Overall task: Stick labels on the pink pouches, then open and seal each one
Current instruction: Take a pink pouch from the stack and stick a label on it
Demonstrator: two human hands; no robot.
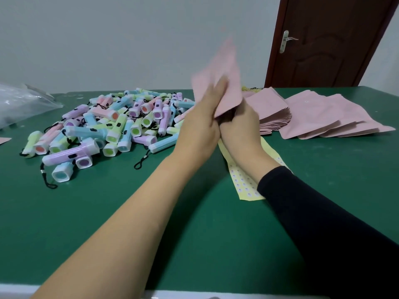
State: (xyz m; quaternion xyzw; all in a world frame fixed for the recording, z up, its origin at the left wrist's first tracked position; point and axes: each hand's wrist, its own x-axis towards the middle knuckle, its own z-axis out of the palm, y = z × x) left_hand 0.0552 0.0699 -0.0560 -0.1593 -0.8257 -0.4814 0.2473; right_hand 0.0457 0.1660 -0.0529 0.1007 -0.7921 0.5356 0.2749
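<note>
1. the pink pouch (pixel 224 78) is held up off the green table (pixel 323 190), between both hands and motion-blurred. i can't see a label on it.
2. the left hand (pixel 200 126) has its fingers together, laid flat up the pouch's near face. the thumb is hidden, so i can't tell if it pinches.
3. the right hand (pixel 239 124) has its fingers curled round the pouch's lower edge. the mouth is hidden behind them, so i can't tell whether it's open or sealed.
4. risk: with the grip low and the top flapping free, the film could crease or slip out during a fast pull-apart.
5. risk: the label sheet (pixel 244 184) lies under the right wrist and sleeve. a dragging forearm could peel stickers off or skew the sheet.
6. risk: the fanned stack of pouches (pixel 323 113) sits just beside the right hand. a finished pouch dropped there would mix with the undone ones.
7. risk: the heap of pastel flashlights (pixel 112 126) crowds the left wrist. an elbow swing could roll some off, and a lanyard could snag.
</note>
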